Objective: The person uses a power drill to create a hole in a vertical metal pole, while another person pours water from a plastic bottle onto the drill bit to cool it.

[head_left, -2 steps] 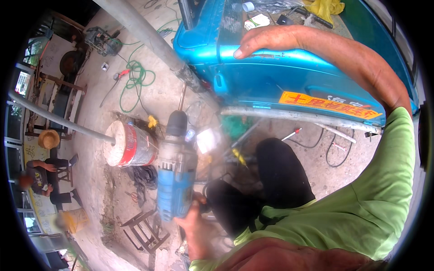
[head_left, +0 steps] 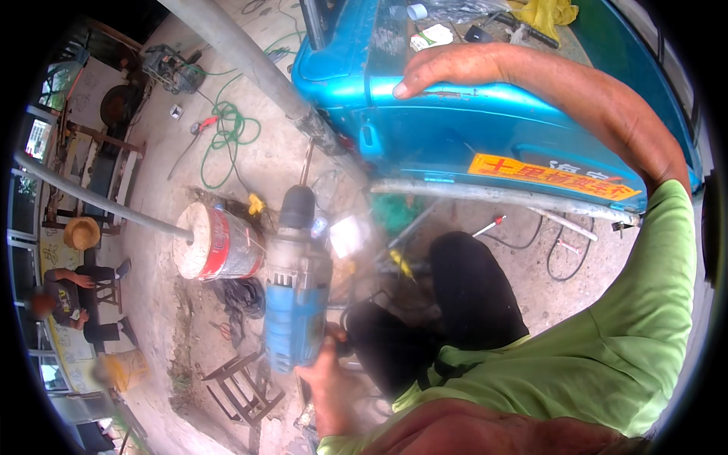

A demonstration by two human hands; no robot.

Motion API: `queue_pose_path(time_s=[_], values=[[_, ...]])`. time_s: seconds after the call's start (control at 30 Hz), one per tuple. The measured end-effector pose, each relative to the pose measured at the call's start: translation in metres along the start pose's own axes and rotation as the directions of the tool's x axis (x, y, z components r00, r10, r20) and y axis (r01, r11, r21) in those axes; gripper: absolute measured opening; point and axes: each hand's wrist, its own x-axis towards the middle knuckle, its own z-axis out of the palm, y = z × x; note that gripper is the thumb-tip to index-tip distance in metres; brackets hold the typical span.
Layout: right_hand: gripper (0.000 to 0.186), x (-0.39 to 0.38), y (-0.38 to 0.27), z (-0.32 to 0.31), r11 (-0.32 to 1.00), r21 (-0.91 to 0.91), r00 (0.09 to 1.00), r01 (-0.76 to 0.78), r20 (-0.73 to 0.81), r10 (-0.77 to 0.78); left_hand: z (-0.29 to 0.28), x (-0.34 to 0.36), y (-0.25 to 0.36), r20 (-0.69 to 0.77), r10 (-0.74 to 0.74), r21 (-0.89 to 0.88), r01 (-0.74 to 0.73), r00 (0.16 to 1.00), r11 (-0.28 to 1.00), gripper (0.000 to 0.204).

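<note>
Power drill (head_left: 296, 311): held nose-up left of centre, between the white-and-red bucket (head_left: 236, 243) on its left and the dark-trousered knees (head_left: 470, 280) on its right; blue casing at the back, grey metal towards the dark chuck (head_left: 296, 206).
Bit: long and slim (head_left: 305, 167), pointing away from the body, its tip at the scuffed lower end of the grey pole (head_left: 250, 64); whether it touches or only overlaps in view, I cannot tell.
Step in hand: by the look of it, setting the bit to the pole or drilling there; whether the bit spins cannot be told.
Left hand: closed around the handle (head_left: 324, 371) behind and below the casing, wrist in line with a forearm rising from the lower edge; the trigger finger is hidden.
Next move: probably calls for steady pressure along the bit's own line, with no sideways lean that could bind or skid it.
Blue vehicle panel: just right of the pole's end (head_left: 455, 125), its upper edge serving as a handhold.
Right hand: laid over that edge (head_left: 451, 68), thumb side down the outer face, seemingly as a brace; how firmly it presses is unclear.
Right arm: bowed widely round from the green sleeve (head_left: 644, 280), elbow bent, forearm crossing above the panel.
</note>
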Motion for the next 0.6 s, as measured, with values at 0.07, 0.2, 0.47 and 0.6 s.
queue_pose_path(time_s=[0.07, 0.2, 0.47, 0.6], values=[[0.075, -0.001, -0.005, -0.003, 1.0, -0.005, 0.999, -0.006, 0.047, 0.006, -0.01, 0.004, -0.008, 0.047, 0.045, -0.03, -0.044, 0.998, 0.999, 0.032], [0.076, 0.001, -0.002, -0.001, 0.999, -0.027, 0.999, 0.03, 0.031, -0.029, -0.008, 0.001, -0.005, 0.02, 0.015, -0.035, -0.015, 1.0, 0.999, 0.034], [0.084, -0.004, -0.01, -0.004, 0.997, -0.06, 0.996, 0.038, 0.079, -0.033, -0.008, 0.002, -0.006, 0.046, 0.031, -0.055, -0.029, 0.998, 0.998, 0.036], [0.075, 0.002, 0.0, -0.001, 0.998, -0.061, 0.999, 0.033, -0.007, -0.033, -0.008, 0.002, -0.006, 0.028, 0.012, -0.034, -0.011, 1.0, 0.999, 0.035]])
